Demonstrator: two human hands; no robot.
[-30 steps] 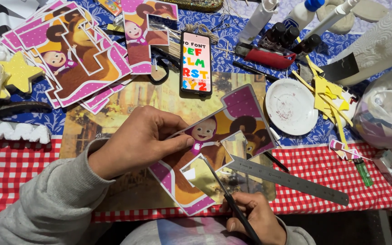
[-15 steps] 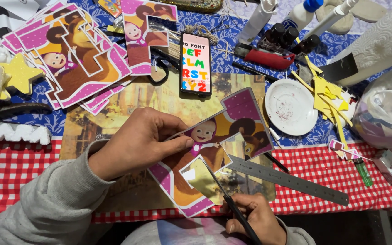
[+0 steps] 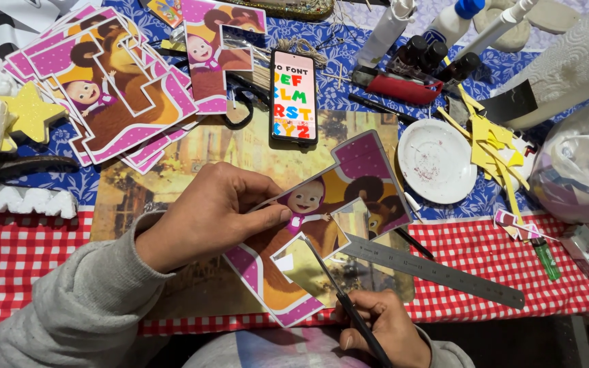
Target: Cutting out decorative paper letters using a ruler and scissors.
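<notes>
Your left hand (image 3: 206, 211) pinches the thin, bendable printed card (image 3: 322, 225) near its cut, while your right hand (image 3: 383, 327) is closed around the craft knife (image 3: 342, 300).

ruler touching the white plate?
No. The metal ruler lies on the red checked cloth, apart from the white plate on the blue cloth.

The printed card cutout (image 3: 322, 225) lies at the middle of the table, on a picture board (image 3: 192, 170). The left hand (image 3: 206, 211) rests on its left part; the right hand (image 3: 380, 327) sits near, below it, with a craft knife (image 3: 339, 293) reaching up onto the card. A metal ruler (image 3: 438, 269) lies just right of the card. A phone (image 3: 293, 97) lies farther off, beyond the card. A stack of cutouts (image 3: 110, 95) lies far left. A white dish (image 3: 436, 160) sits right of the card, with bottles (image 3: 438, 54) beyond it.
</notes>
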